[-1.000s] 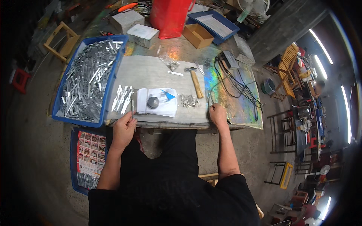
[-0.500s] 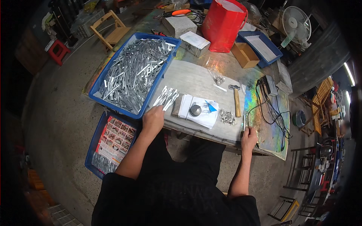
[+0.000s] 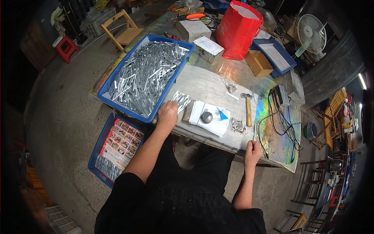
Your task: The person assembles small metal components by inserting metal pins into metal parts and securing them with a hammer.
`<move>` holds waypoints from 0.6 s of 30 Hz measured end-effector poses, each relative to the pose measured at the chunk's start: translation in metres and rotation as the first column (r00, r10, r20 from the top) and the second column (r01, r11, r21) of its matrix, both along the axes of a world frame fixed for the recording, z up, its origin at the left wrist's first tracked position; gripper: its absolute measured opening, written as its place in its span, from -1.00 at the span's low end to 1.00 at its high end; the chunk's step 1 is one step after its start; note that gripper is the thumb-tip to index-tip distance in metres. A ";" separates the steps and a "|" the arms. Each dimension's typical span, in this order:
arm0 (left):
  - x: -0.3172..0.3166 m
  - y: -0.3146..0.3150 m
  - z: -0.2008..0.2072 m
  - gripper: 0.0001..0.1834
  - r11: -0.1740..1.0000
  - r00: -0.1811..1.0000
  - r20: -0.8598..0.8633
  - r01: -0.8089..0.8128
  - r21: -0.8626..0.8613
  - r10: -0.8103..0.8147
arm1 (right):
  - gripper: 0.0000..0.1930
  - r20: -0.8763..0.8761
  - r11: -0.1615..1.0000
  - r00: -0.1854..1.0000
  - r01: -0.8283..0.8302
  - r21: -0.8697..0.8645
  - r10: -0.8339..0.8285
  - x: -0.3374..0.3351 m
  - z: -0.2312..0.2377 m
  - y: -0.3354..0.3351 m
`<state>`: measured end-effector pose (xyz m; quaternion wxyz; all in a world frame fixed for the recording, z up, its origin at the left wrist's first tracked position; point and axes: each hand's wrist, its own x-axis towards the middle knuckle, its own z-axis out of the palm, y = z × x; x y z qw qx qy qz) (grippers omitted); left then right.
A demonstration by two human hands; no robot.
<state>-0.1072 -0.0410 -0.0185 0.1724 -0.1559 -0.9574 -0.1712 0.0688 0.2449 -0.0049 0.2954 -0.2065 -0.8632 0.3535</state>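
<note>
Beside the right wall of a big blue tray (image 3: pixel 153 117), my left hand (image 3: pixel 168 114) is closed, fingers curled at the near ends of a small fan of shiny metal strips (image 3: pixel 181 100). What its fingertips grip is hidden. At the table's front edge my right hand (image 3: pixel 253 152) pinches a thin metal strip (image 3: pixel 255 133) that points away from me. Between the hands, a stack of white paper (image 3: pixel 213 128) on a block carries a round grey metal piece (image 3: pixel 207 117) and a blue triangular piece (image 3: pixel 222 114). Small metal parts (image 3: pixel 238 125) and a wooden-handled hammer (image 3: pixel 249 111) lie right of it.
Loose metal strips (image 3: pixel 150 74) heap up in the big tray. A lower blue tray (image 3: pixel 94 156) stands beside my left arm. Black cables (image 3: pixel 277 121) tangle at the right. A red bag (image 3: pixel 237 33), a cardboard box (image 3: pixel 258 63) and stone blocks (image 3: pixel 193 29) stand at the back.
The whole view has shifted slightly. My left hand has moved forward alongside the fanned strips. My right hand has drawn a little left and nearer to me, still pinching the thin strip.
</note>
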 end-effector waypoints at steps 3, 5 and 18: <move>0.004 -0.003 0.000 -0.97 1.000 0.997 -0.074 0.009 0.014 -0.008 | -0.84 -0.008 0.999 1.000 -0.022 -0.030 0.022 -0.001 0.002 -0.007; 0.011 -0.006 0.002 -0.97 0.998 0.995 -0.097 0.036 0.050 -0.031 | -0.84 -0.018 0.998 0.999 -0.037 -0.042 0.036 -0.002 0.002 -0.010; -0.012 -0.109 0.068 -0.84 0.991 0.998 0.057 -0.030 0.131 0.023 | -0.84 -0.022 0.993 0.993 -0.113 -0.030 0.112 -0.007 0.004 -0.029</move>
